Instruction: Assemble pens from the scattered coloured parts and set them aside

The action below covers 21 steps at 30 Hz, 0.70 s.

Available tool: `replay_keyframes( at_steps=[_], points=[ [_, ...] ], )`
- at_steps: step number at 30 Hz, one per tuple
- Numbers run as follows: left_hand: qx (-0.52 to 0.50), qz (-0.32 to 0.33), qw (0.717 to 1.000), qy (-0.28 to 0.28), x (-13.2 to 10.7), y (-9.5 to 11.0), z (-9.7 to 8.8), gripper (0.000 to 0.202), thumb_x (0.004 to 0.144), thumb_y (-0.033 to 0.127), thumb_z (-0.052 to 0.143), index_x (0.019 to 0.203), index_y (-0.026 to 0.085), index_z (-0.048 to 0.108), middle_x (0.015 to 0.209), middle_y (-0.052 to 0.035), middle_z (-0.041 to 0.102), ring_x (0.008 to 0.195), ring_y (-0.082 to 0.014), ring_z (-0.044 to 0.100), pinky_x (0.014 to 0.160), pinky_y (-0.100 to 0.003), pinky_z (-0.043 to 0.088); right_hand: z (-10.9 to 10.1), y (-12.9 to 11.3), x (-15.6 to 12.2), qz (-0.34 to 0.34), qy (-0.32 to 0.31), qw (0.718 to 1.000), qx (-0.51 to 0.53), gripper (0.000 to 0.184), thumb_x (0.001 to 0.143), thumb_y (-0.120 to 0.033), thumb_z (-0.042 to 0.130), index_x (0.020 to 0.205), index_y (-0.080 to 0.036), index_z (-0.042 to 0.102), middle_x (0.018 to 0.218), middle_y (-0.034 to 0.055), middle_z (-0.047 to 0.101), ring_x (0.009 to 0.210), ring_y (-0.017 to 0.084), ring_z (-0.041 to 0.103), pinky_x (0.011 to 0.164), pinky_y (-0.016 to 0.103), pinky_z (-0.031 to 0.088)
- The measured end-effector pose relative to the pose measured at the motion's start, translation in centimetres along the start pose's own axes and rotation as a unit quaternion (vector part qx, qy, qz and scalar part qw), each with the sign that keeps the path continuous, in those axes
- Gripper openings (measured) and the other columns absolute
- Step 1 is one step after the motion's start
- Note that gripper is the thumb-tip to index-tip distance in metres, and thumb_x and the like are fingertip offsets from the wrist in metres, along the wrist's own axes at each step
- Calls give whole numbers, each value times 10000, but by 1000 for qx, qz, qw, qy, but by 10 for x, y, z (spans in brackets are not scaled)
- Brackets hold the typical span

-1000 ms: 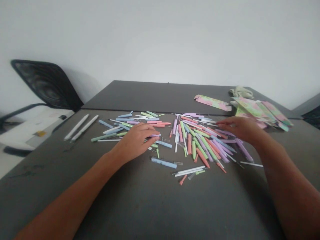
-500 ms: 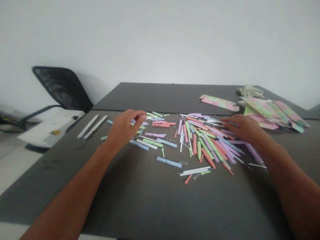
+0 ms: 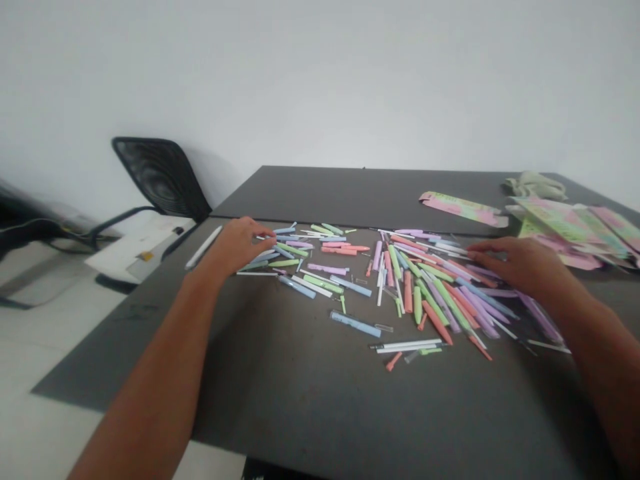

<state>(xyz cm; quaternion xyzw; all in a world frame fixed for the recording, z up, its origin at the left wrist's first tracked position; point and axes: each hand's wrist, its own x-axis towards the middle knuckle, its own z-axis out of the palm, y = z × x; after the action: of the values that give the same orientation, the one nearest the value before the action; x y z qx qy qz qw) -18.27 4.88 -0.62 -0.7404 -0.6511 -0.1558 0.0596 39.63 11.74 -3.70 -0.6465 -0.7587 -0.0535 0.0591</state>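
Note:
My left hand (image 3: 244,243) hovers at the left end of a loose group of pen parts, its thumb and fingers bent and slightly apart. Nothing clearly shows in its grasp. Beside its fingertips lie blue, green and purple pen barrels (image 3: 293,251) and white refills (image 3: 311,287). My right hand (image 3: 515,259) is at the right side of a larger pile of coloured barrels (image 3: 440,293), fingers stretched over white refills (image 3: 450,249). Whether it touches them I cannot tell. A blue barrel (image 3: 355,325) lies nearer me, with two refills (image 3: 409,346) and small coloured end pieces (image 3: 394,362).
Pink and green cardboard packs (image 3: 565,230) are heaped at the back right, near a crumpled cloth (image 3: 536,185). Another flat pack (image 3: 463,209) lies further left. A white pen (image 3: 204,248) is beside my left forearm. A black mesh chair (image 3: 163,175) stands left of the dark table (image 3: 300,400).
The view has turned left, so the table's contents appear further right. My left hand has shifted left across the pen parts, uncovering several barrels and hiding one white pen. My right hand stays by the pile.

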Motion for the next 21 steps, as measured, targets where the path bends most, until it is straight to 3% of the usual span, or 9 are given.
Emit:
replay_keyframes(
  at_steps=[6, 14, 21],
  points=[
    [25, 17, 998, -50, 1, -12, 9, 423, 958, 487, 589, 1133, 243, 886, 1035, -108, 798, 977, -282, 719, 901, -360, 533, 0, 1, 1, -10, 27, 1000, 13, 492, 953, -591, 555, 1135, -255, 865, 999, 121, 858, 849, 341, 764, 661, 380, 506],
    [43, -18, 998, -45, 2, -22, 12, 393, 991, 373, 543, 1194, 254, 858, 1128, -98, 823, 1085, -293, 733, 963, -371, 549, 5, 5, 5, 2, 20, 1000, 13, 590, 900, -668, 494, 1127, -272, 868, 1040, 131, 855, 905, 373, 753, 689, 403, 494],
    [49, -53, 996, -45, -1, -37, 12, 365, 923, 355, 589, 1120, 259, 880, 1141, -101, 836, 1104, -321, 744, 974, -394, 565, 7, 8, 9, 15, 14, 1000, 3, 607, 878, -692, 499, 1127, -276, 865, 1047, 137, 851, 860, 377, 741, 653, 399, 483]
  ],
)
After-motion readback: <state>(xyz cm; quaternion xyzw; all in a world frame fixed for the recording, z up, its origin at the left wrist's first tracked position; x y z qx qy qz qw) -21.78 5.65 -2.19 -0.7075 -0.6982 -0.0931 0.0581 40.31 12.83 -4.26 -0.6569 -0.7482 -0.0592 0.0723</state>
